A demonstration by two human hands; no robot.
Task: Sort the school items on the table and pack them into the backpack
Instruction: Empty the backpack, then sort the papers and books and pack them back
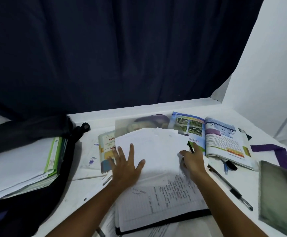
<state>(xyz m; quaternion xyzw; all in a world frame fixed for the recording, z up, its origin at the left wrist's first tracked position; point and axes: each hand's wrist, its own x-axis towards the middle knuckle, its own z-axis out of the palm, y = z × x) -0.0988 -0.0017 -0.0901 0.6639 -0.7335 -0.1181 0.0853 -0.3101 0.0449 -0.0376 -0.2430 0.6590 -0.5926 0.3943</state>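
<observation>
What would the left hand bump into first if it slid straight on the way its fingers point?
Probably nothing solid soon: the left hand lies flat on the loose papers, fingers pointing away. Beyond them lies a blurred book, though depth is unclear.

Both forearms reach in from six o'clock toward twelve. The left hand [125, 164] lies flat, palm down, fingers straight and spread (thumb pointing to three o'clock). The right hand [193, 159] has its fingers curled, thumb toward nine o'clock.
</observation>
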